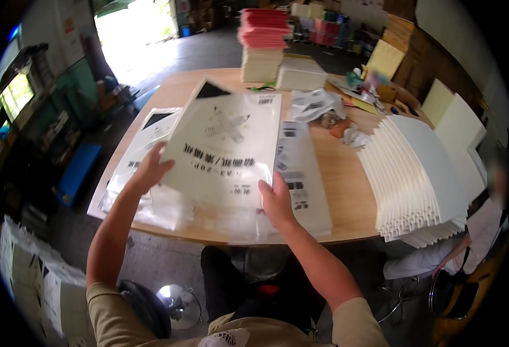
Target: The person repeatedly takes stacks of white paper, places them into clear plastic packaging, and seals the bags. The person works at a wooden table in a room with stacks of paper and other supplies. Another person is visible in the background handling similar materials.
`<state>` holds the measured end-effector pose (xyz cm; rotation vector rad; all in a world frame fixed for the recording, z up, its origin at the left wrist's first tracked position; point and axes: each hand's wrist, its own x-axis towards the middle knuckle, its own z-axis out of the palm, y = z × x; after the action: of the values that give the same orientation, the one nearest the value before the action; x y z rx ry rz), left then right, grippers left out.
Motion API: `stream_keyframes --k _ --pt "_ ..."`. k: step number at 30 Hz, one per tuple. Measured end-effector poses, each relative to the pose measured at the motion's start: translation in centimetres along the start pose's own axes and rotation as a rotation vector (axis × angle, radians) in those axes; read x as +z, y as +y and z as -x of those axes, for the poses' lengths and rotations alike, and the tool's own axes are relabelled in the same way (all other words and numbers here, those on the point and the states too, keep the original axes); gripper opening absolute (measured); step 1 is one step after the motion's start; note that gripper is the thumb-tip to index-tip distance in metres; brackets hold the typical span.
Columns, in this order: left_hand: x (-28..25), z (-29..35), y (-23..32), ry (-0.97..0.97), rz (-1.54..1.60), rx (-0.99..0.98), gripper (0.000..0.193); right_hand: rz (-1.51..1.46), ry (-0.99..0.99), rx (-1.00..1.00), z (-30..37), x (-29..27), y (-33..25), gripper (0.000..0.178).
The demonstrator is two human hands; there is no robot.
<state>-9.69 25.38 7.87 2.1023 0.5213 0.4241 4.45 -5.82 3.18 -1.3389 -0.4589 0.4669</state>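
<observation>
Left hand [149, 169]: fingers curled on the left edge of the white paper pad [224, 149], gripping it.
Right hand [276, 201]: clasps the pad's lower right corner.
Pad: tilted above the worktop's [347, 191] near edge, over clear plastic sleeves [301, 173].
Right edge: fanned white sheet stack [410, 179].
Far edge: pink-topped pile [262, 43].

Both hands [150, 169] [276, 199] hold a white paper pad [222, 147] above the table [347, 191].

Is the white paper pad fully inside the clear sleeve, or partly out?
Partly out. The paper pad stands above the clear sleeve, whose empty lower end hangs below it. Both hands grip its sides.
</observation>
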Motion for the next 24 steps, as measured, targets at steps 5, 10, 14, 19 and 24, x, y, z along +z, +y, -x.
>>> stream_keyframes --k 5,10,14,19,24 --pt "-8.6 -0.5 -4.9 0.248 -0.131 -0.042 0.058 0.031 -0.087 0.037 -3.9 8.8 0.3 0.031" --pt "-14.6 -1.5 -15.9 0.325 -0.347 0.039 0.039 0.349 -0.019 -0.147 -9.5 16.9 8.7 0.039" --pt "-12.7 0.5 -17.7 0.372 -0.301 -0.183 0.04 0.515 -0.244 0.134 -7.4 15.6 7.3 0.052" --pt "-12.6 3.0 -19.5 0.618 -1.044 0.029 0.049 0.589 -0.245 -0.087 -6.5 16.8 7.9 0.078" --pt "-13.4 1.9 -22.0 0.425 -0.272 -0.166 0.046 0.63 -0.253 -0.008 -6.9 21.8 12.5 0.093"
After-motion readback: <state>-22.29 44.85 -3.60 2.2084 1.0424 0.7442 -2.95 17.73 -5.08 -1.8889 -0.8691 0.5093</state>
